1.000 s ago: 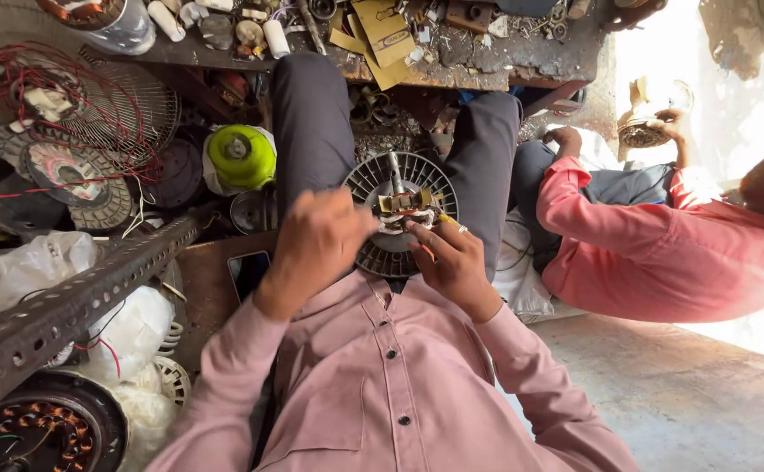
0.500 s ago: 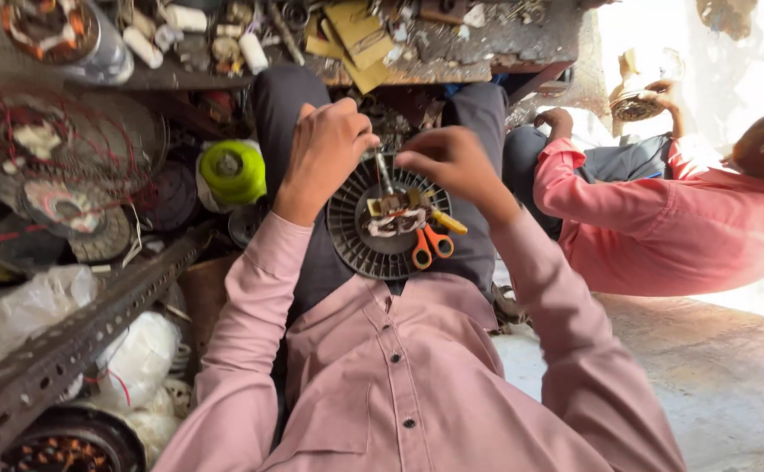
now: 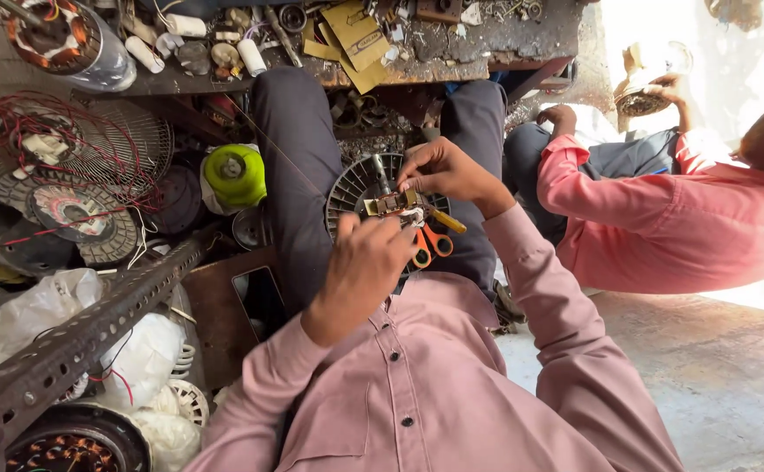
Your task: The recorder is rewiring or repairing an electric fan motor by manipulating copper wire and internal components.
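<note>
A round dark ribbed fan motor housing [image 3: 351, 194] rests on my lap between my dark trouser legs. A small brass-coloured part with windings [image 3: 392, 204] sits at its centre beside a metal shaft [image 3: 380, 173]. My left hand [image 3: 366, 262] is closed at the near edge of that part, fingers curled onto it. My right hand [image 3: 439, 170] pinches the part from the far side. Orange-handled scissors [image 3: 428, 244] and a yellow-handled tool [image 3: 446, 220] lie on the housing just under my right hand.
A person in a red shirt [image 3: 662, 218] sits at right holding a small object [image 3: 642, 92]. A green-capped motor [image 3: 234, 172], wire fan guards [image 3: 93, 149], a perforated steel angle [image 3: 76, 341] and white bags [image 3: 137, 358] crowd the left. A cluttered bench [image 3: 329, 44] lies ahead.
My left hand has come down from the far rim of the housing to its near side. My right hand stays on the centre part, and the view has shifted slightly.
</note>
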